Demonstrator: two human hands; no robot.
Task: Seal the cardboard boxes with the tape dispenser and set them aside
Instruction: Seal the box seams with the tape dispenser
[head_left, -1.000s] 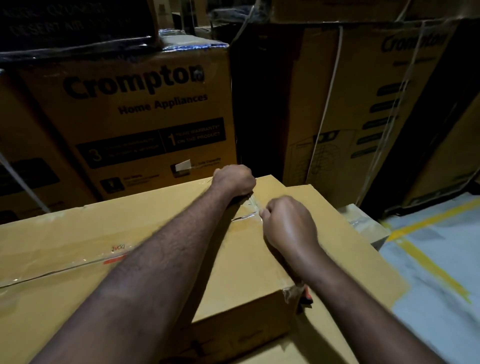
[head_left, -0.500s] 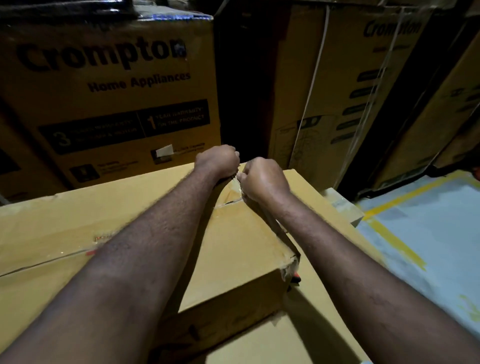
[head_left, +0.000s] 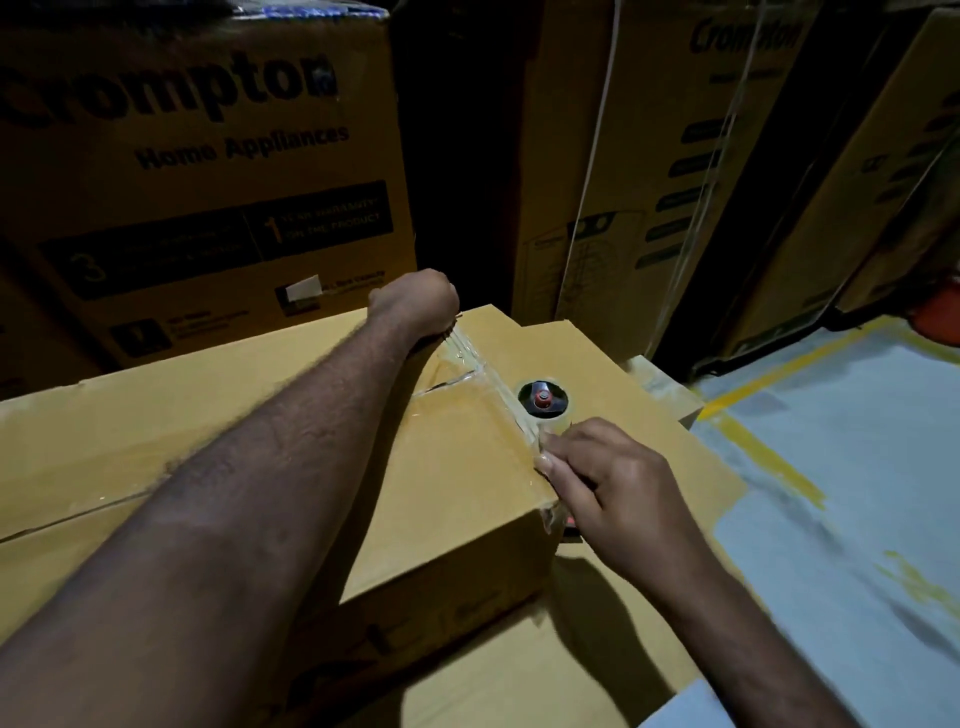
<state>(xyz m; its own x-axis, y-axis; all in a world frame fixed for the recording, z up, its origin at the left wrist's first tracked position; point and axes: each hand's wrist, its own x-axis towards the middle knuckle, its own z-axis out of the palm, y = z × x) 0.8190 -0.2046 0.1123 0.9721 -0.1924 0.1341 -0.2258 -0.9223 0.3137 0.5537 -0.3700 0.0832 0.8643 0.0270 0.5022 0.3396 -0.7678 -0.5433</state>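
Plain brown cardboard box (head_left: 457, 483) in the middle, on top of a wider flat carton (head_left: 649, 364) jutting out on the right and far side.

Left hand (head_left: 415, 306) at the box's far edge, curled into a fist with the back of the hand up and the fingers hidden. Gripping the end of the clear tape (head_left: 483, 371) there, as far as visible. Tape stretched in 1 wrinkled strip from that fist across the box top toward the near right edge, crossing the flap seam.

Right hand (head_left: 602, 483) at that right edge, fingers curled round the tape dispenser (head_left: 543, 402). Roll with a red hub just beyond the fingertips, over the lower carton; a bit of red showing under the palm.

Another brown carton (head_left: 130, 441) level with the box on the left, the line between them hidden by the left forearm.

Behind, 2 tall printed cartons with a dark gap between them:
- On the left, 1 marked "Crompton Home Appliances" (head_left: 208, 156).
- On the right, 1 strapped with white bands (head_left: 649, 182).

Pale floor (head_left: 857, 493) with yellow lines at the right.
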